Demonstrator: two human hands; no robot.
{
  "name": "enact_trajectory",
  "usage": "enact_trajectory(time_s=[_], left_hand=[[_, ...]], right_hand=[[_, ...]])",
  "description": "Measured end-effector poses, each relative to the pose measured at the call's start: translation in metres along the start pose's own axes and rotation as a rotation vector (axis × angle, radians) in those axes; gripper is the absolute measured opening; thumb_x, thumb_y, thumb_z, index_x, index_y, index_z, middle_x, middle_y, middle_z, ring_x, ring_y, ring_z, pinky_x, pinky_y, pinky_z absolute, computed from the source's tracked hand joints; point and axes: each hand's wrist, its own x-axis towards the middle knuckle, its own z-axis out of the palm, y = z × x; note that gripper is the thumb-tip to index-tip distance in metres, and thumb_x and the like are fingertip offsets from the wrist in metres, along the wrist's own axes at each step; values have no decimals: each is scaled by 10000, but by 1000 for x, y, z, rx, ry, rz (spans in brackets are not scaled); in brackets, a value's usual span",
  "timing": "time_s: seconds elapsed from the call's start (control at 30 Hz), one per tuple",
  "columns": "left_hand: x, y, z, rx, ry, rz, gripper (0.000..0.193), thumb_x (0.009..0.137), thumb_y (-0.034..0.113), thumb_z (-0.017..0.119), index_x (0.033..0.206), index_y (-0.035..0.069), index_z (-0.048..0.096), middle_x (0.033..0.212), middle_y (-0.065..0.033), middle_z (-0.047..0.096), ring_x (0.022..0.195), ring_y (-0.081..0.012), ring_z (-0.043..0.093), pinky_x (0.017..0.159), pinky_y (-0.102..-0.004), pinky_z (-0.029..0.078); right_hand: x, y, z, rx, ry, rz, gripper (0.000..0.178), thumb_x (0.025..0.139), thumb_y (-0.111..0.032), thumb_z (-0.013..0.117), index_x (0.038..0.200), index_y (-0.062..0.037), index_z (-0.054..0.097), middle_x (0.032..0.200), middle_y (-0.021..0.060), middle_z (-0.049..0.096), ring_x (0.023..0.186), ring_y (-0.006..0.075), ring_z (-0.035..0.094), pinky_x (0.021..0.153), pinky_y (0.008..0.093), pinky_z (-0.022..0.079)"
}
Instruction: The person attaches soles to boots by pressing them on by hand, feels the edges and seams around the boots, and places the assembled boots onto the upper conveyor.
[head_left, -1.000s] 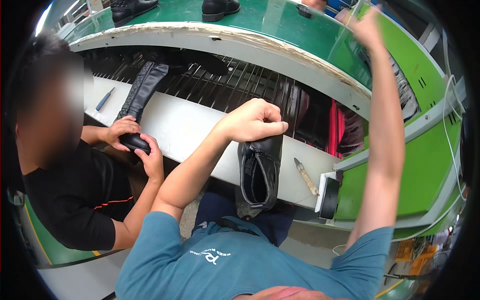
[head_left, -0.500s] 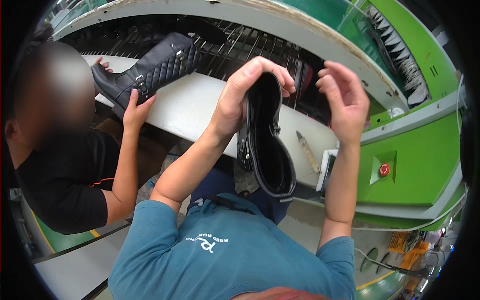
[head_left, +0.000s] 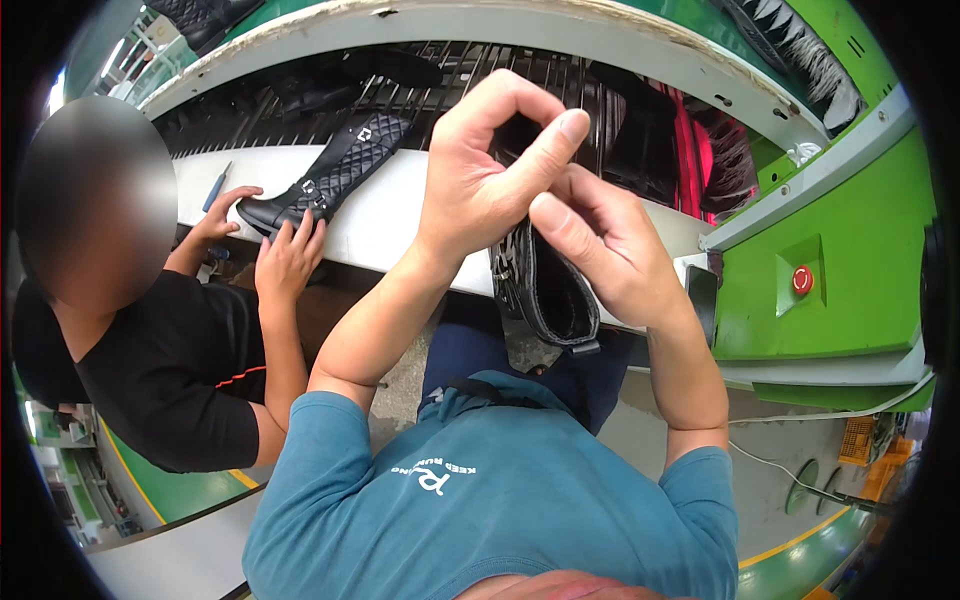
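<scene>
A black boot (head_left: 560, 300) with buckles on its outer side hangs in front of me, its dark shaft opening facing up. My left hand (head_left: 480, 170) is closed around the far part of the opening, thumb and forefinger bent toward each other. Beside it my right hand (head_left: 625, 255) has its fingers curled in at the boot's opening; its fingertips are partly hidden behind my left hand, so what they pinch does not show. Much of the boot's far end lies behind both hands.
On the left a co-worker's hands (head_left: 290, 260) touch another black quilted boot (head_left: 340, 170) on the white tabletop (head_left: 390, 215). A pointed blue-handled tool (head_left: 216, 188) lies there. Metal rods (head_left: 480, 60) run behind. A green machine (head_left: 760, 340) with a red button (head_left: 802, 279) stands right.
My right hand has come in from the right to meet my left hand at the boot. The co-worker's boot has gone from being held up to lying on the tabletop.
</scene>
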Motion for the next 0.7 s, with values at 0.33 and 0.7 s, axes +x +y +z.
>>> enact_trajectory(time_s=[0.33,0.7], left_hand=[[7,10,-5,181,-32,357,212,956,85,815,772,16,736,860,-65,658,690,-196,571,623,-333,443],[10,-6,5,-34,22,349,591,867,70,933,555,87,431,589,-27,427,537,-184,398,520,-365,279]], right_hand=[[-15,-6,4,426,-20,168,235,1168,-303,658,1067,-92,646,829,-93,551,678,-8,440,574,202,324],[-10,20,29,757,66,188,318,1195,-285,594,1352,-19,672,1156,-11,706,1023,29,643,885,216,531]])
